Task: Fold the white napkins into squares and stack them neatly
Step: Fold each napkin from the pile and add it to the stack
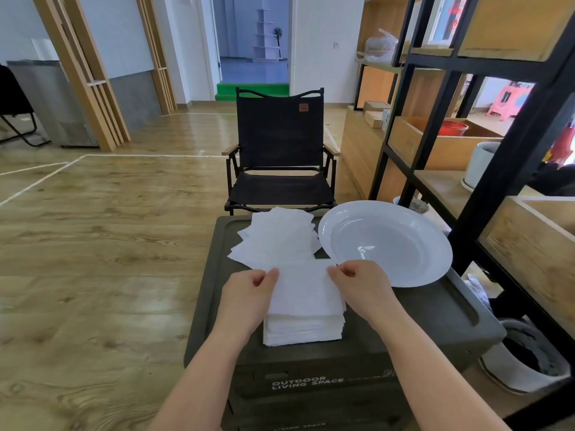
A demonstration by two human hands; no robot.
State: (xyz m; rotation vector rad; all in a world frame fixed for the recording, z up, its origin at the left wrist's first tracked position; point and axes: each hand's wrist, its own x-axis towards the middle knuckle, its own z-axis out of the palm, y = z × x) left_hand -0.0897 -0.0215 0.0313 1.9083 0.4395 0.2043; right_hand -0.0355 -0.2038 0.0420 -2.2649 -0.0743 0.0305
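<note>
My left hand point(249, 293) pinches the left far corner of the top napkin point(303, 287); my right hand point(361, 284) pinches its right far corner. The napkin lies on the stack point(301, 329), which sits on the near middle of the box point(435, 309). A loose pile point(277, 237) lies beyond the stack, on the box's far edge. The plate point(385, 241) rests right of the stack, beside the pile.
</note>
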